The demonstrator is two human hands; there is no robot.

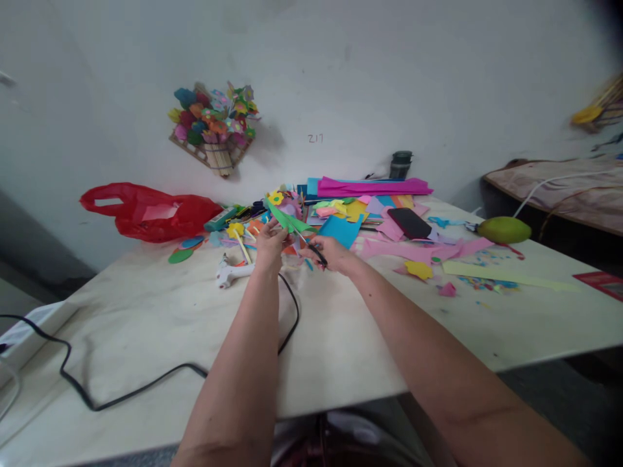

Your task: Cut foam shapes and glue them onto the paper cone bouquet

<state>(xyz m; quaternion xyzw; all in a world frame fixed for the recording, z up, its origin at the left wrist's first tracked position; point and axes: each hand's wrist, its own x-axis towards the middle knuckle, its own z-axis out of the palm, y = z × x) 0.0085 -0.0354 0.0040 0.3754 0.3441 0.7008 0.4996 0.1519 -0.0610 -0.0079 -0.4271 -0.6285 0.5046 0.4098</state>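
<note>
My left hand [270, 241] is closed on a piece of green paper [287, 218], held up over the middle of the table. In my right hand [331, 253] is a pair of scissors [318, 253] with dark handles, fingers wrapped round them. The blades reach up to the green paper's lower edge; whether they are apart is too small to tell. A white glue gun [228, 272] lies just left of my left forearm. Behind it is a yellow paper flower [235, 229] on a pale stick.
Paper scraps and a black phone [409, 223] lie to the right, near a green oval object [505, 229]. A red plastic bag [150, 211] stands at the back left. A black cable [92, 406] crosses the table. Rolled pink sheets [374, 187] lie along the wall.
</note>
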